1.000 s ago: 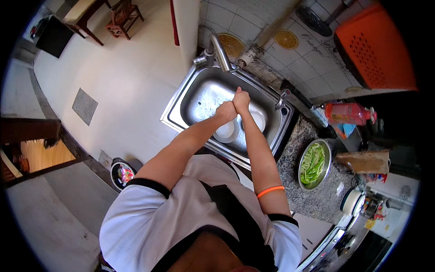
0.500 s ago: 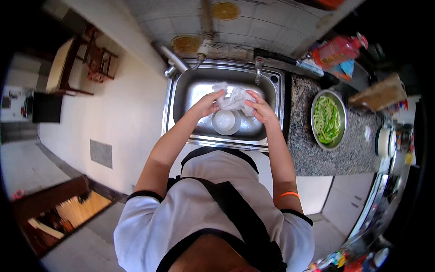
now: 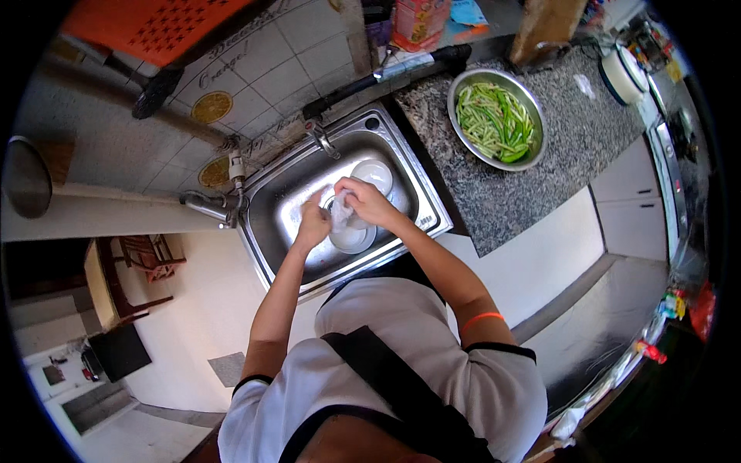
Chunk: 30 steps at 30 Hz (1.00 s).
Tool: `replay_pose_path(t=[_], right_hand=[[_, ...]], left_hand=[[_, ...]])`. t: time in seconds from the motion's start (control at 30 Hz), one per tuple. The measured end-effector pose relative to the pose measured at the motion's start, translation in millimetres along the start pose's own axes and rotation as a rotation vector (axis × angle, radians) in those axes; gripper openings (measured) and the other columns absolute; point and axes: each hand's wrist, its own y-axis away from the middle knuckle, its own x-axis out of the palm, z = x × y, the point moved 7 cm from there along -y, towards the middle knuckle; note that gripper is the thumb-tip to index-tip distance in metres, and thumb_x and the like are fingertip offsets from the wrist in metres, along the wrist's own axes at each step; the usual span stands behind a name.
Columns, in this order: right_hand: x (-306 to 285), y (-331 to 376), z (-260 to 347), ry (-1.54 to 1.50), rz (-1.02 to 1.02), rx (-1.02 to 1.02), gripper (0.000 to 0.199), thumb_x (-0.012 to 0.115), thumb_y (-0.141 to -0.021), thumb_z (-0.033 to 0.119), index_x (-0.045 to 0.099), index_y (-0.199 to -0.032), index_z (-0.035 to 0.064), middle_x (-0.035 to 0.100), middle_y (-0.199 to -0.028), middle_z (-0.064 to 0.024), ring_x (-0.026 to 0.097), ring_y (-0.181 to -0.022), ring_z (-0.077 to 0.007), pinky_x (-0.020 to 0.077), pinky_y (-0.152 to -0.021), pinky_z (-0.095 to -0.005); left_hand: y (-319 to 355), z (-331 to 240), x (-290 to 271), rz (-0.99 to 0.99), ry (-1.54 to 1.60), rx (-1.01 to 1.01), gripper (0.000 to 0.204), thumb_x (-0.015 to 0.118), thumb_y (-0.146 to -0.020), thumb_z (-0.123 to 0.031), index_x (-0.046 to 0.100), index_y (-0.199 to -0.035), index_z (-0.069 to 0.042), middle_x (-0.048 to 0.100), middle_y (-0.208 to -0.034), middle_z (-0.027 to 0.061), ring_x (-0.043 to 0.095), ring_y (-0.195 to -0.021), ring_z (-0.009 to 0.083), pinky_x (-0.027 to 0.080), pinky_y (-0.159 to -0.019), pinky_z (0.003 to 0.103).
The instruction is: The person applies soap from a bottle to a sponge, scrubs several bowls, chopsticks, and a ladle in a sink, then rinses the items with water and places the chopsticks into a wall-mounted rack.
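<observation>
A crumpled white cloth [image 3: 340, 212] is bunched in my right hand [image 3: 369, 204], whose fingers close on it over the sink. Right beside the cloth, my left hand [image 3: 312, 222] has its fingers extended and apart; whether its thumb touches the cloth is unclear. Under the hands, a white bowl [image 3: 355, 241] stands in the metal sink [image 3: 272, 199], partly covered by cloth and fingers. Another round white dish [image 3: 373, 174] lies farther back, near the sink's right wall.
A tap [image 3: 320, 140] rises at the sink's back edge, and a metal pipe fitting [image 3: 207, 207] juts out at its left corner. On the granite counter [image 3: 502, 204] at right, a steel bowl [image 3: 532, 158] holds cut green beans. A wooden board [image 3: 546, 29] leans behind.
The view has swung to the right. The cloth, spread between both hands before, is now bunched at my right hand. A second white dish now shows in the sink.
</observation>
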Motion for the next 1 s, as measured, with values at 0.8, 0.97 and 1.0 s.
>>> replay_pose_path(t=[0.8,0.97,1.0], right_hand=[[-2.6,52.5,-84.0,-1.529,0.039,0.355,0.029,0.044,-0.08,0.014,0.041,-0.108,0.0084,0.048,-0.101,-0.0054,0.047,-0.092,-0.0154,0.04,-0.079,-0.03],[-70.2,70.0,-64.9,-0.381,-0.117,0.158,0.03,0.052,-0.068,0.019,0.047,-0.095,0.0071,0.048,-0.095,-0.0105,0.047,-0.089,-0.0217,0.0391,-0.076,-0.0327],[-77.0,65.9,-58.2,0.037,-0.08,0.053,0.026,0.052,-0.065,0.017,0.049,-0.089,0.0066,0.048,-0.091,-0.012,0.046,-0.086,-0.0238,0.0394,-0.073,-0.0343]], left_hand=[[-14.7,-53.3,51.2,0.257,0.856,-0.287,0.035,0.054,-0.073,-0.005,0.047,-0.108,-0.007,0.044,-0.103,0.0043,0.048,-0.088,0.0132,0.04,-0.077,0.026],[26.4,90.6,120.2,0.211,0.25,-0.532,0.031,0.056,-0.07,-0.009,0.052,-0.101,-0.005,0.054,-0.094,0.0094,0.054,-0.08,0.0184,0.042,-0.074,0.028],[29.7,92.8,129.2,0.248,0.038,-0.438,0.032,0.056,-0.069,-0.011,0.052,-0.101,-0.006,0.054,-0.095,0.011,0.053,-0.084,0.0221,0.041,-0.077,0.031]])
